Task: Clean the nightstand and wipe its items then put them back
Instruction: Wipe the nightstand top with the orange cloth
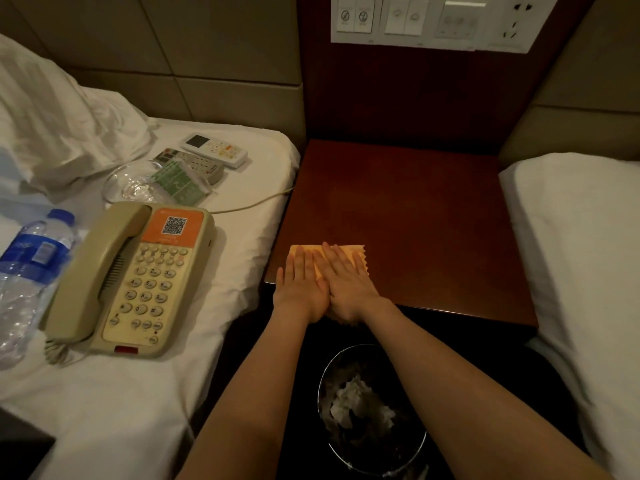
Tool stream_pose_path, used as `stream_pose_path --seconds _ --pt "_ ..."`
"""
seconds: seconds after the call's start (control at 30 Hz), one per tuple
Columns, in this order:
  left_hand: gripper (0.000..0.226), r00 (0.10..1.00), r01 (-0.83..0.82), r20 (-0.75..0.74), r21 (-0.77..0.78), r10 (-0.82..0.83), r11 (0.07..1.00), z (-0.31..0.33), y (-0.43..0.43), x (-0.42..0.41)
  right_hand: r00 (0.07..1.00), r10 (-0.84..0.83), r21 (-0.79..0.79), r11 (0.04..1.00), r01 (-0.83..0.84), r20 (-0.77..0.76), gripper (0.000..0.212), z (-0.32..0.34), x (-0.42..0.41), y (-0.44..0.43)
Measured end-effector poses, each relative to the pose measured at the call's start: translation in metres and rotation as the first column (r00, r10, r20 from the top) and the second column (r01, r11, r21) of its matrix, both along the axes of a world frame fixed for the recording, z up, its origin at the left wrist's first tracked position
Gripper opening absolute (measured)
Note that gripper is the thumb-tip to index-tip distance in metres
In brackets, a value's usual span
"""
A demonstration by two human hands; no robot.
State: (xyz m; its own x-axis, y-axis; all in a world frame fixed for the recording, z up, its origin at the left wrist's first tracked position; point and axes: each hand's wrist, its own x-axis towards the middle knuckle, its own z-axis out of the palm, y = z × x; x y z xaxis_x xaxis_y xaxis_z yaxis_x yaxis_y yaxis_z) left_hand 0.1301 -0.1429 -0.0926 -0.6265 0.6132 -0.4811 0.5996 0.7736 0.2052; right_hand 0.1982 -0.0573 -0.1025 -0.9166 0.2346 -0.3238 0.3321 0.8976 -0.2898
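I see the white-sheeted bed (138,393) at left carrying the beige corded telephone (135,278), clear plastic water bottle (31,271) and two remotes. On the dark red wooden nightstand (415,209), front-left corner, left hand (300,289) and right hand (346,285) lie flat, fingers extended, pressing the orange cloth (349,254).

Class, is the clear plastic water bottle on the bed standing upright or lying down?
Lying down: the clear plastic water bottle rests on its side on the white sheet, blue cap pointing away.
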Motion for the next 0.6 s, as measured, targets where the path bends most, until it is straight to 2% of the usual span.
stream_pose_path --seconds 0.33,0.43,0.6 --pt "0.060 0.989 0.133 -0.058 -0.074 -0.138 0.988 0.005 0.001 0.038 0.998 -0.041 0.042 0.998 0.044 -0.053 0.069 -0.003 0.042 0.002" --pt "0.067 0.970 0.229 -0.048 -0.134 -0.237 0.964 0.010 0.004 0.043 0.996 -0.051 0.058 0.997 0.055 -0.074 0.073 -0.004 0.060 0.007" --pt "0.074 0.931 0.353 -0.021 -0.205 -0.364 0.913 0.016 0.019 0.064 0.995 -0.096 0.074 0.992 0.098 -0.023 0.071 0.003 0.088 0.022"
